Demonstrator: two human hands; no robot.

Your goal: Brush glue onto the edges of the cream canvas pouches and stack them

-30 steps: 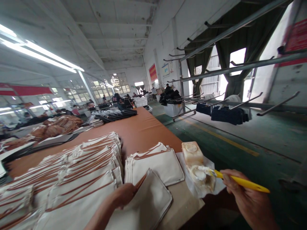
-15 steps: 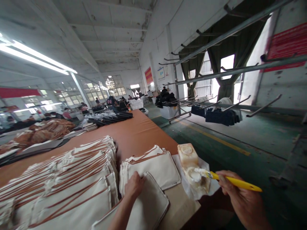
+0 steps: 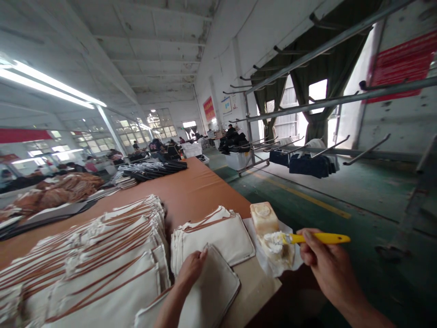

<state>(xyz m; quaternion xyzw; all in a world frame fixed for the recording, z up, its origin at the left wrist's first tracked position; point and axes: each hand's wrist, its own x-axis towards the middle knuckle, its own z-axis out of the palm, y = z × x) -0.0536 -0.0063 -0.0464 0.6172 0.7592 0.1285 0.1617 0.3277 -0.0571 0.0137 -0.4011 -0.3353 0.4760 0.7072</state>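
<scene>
My right hand (image 3: 322, 257) is closed around the yellow handle of a brush (image 3: 317, 238). Its bristles, coated in white paste, rest in the cut-open hollow of a stained plastic glue container (image 3: 264, 217) at the table's right edge. My left hand (image 3: 193, 266) pinches the upper edge of a cream fabric panel (image 3: 213, 287) with dark edging, which lies slanted in front of me. Just behind that panel is a short stack of similar cream pieces (image 3: 218, 239) with brown strips. White plastic sheeting (image 3: 254, 239) lies under the container.
Rows of cream pieces with brown straps (image 3: 112, 255) cover the table's left side. Black items (image 3: 157, 169) lie farther back on the brown tabletop (image 3: 194, 189). A metal rack (image 3: 303, 105) with prongs stands to the right; people work in the distance.
My right hand has moved slightly left and tipped the brush, so its handle is nearer level and its bristles sit farther left in the container. My left hand keeps hold of the panel.
</scene>
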